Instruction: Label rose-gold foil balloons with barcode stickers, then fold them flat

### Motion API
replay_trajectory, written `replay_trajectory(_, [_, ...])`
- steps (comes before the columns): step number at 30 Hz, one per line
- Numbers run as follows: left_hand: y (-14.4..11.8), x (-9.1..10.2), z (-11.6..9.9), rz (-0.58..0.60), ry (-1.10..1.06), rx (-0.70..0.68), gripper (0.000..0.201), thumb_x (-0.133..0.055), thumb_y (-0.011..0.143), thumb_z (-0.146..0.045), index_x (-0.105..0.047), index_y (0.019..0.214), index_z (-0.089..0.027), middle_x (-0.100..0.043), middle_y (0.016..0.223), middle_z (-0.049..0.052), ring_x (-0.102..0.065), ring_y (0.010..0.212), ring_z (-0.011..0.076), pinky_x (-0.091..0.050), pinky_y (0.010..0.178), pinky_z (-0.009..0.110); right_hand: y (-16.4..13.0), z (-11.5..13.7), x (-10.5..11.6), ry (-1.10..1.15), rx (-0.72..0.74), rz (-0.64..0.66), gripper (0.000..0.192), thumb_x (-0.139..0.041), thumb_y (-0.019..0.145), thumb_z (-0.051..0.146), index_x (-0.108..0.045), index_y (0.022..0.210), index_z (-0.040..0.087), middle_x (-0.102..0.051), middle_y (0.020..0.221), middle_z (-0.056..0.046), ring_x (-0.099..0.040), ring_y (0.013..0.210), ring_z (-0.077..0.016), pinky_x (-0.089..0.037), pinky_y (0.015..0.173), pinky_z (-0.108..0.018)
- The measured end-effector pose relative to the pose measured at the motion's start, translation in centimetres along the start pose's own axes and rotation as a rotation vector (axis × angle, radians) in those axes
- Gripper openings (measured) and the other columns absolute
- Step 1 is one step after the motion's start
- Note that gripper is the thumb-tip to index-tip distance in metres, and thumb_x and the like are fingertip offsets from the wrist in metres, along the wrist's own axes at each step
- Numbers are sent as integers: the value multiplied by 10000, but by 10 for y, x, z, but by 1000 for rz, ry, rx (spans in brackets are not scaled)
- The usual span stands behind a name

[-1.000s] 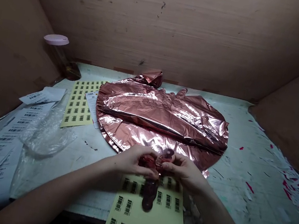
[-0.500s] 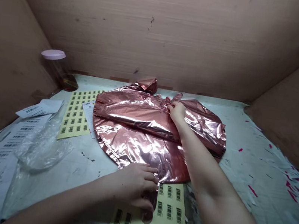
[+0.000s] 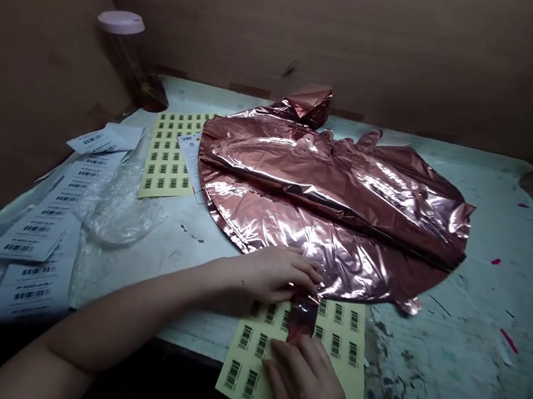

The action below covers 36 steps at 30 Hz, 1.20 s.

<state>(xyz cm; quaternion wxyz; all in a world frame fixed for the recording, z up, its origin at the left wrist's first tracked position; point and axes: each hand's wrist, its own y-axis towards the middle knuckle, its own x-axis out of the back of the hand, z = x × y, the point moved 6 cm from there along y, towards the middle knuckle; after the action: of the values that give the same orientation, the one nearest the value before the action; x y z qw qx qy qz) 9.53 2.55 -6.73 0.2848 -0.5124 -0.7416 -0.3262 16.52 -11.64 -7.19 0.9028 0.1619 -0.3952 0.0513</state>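
You have one foil point(image 3: 323, 188) in the middle of the bench point(image 3: 472, 367), copper-pink, shiny, creased and curved-edged, with one narrow, glossy tab point(image 3: 303, 316) at its near edge. Your right hand point(image 3: 312, 385) has its grip pinched on the tab's lower end; your left hand point(image 3: 275, 275) covers the upper end, its grip impossible to tell. Two yellow paper sheets point(image 3: 171, 161) and one lidded, clear jar point(image 3: 129, 60) sit around.

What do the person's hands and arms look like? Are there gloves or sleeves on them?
No gloves: the left hand and right hand are both bare, with no rings that I can see. The left arm shows no sleeve, watch or bracelet. The right arm is mostly out of the picture, so I can't tell about its sleeve.
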Motion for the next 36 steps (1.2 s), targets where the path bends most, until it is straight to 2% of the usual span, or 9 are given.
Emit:
replay_trajectory(3, [1, 0, -3, 8, 28, 1, 335, -524, 872, -76, -667, 1150, -196, -638, 1316, 70, -490, 1341, 234, -357, 1150, 465, -13, -2, -12, -10, -61, -175, 255, -560, 915, 133, -598, 1152, 220, -588, 888, -89, -608, 821, -241, -565, 706, -382])
replay_trajectory(6, [1, 0, -3, 17, 37, 5, 334, -519, 876, -78, -672, 1148, -195, -634, 1322, 69, -496, 1335, 239, -371, 1135, 451, -7, -2, -13, 2, -83, -257, 279, -558, 920, 121, -605, 1172, 230, -574, 867, -86, -600, 800, -243, -558, 691, -387])
replay_trajectory(17, [0, 0, -3, 21, 43, -12, 368, -518, 867, -74, -653, 1188, -192, -620, 1342, 76, -482, 1349, 245, -374, 1135, 468, -3, -1, -14, 32, -155, -268, 123, -542, 933, 148, -635, 969, 220, -561, 794, -59, -589, 757, -228, -528, 669, -366])
replay_trajectory(21, [0, 0, -2, 3, 36, -15, 402, -529, 840, -49, -656, 1191, -198, -626, 1334, 79, -490, 1341, 250, -395, 1121, 476, 7, -2, -17, -16, -211, -280, 125, -506, 950, 201, -573, 851, 237, -542, 766, -55, -566, 725, -237, -499, 619, -364])
replay_trajectory(26, [-1, 1, -2, -12, 28, -36, 381, -508, 858, -53, -648, 1188, -183, -630, 1326, 80, -497, 1335, 228, -397, 1122, 433, 6, 2, -20, -110, -219, -273, 170, -437, 963, 185, -493, 812, 240, -530, 764, -63, -557, 703, -240, -491, 615, -373])
replay_trajectory(29, [-2, 7, 2, -63, 21, 18, 321, -503, 900, -106, -645, 1181, -172, -640, 1302, 93, -547, 1274, 227, -461, 1050, 396, 5, 8, -4, 34, -162, -106, 159, -436, 965, 187, -493, 827, 242, -548, 788, -58, -577, 705, -214, -514, 607, -326])
replay_trajectory(32, [-4, 11, 6, -115, 55, 65, 224, -560, 898, -165, -684, 1085, -162, -661, 1237, 104, -594, 1171, 239, -491, 982, 388, 17, 5, 26, 393, -193, 140, 165, -429, 987, 262, -503, 840, 250, -595, 813, -50, -604, 730, -190, -540, 632, -293])
replay_trajectory(34, [-4, 12, 7, -123, 84, 65, 182, -612, 880, -199, -702, 1035, -166, -656, 1207, 107, -593, 1132, 243, -490, 962, 394, 37, -10, 48, 584, -273, 166, 190, -428, 997, 338, -536, 870, 247, -619, 806, -48, -619, 745, -193, -554, 667, -316])
replay_trajectory(36, [-4, 13, 8, -118, 103, 65, 171, -654, 867, -236, -716, 1019, -188, -630, 1201, 104, -574, 1123, 242, -489, 945, 392, 62, -36, 63, 665, -357, 93, 199, -515, 962, 402, -568, 868, 235, -619, 782, -35, -615, 724, -183, -553, 652, -312])
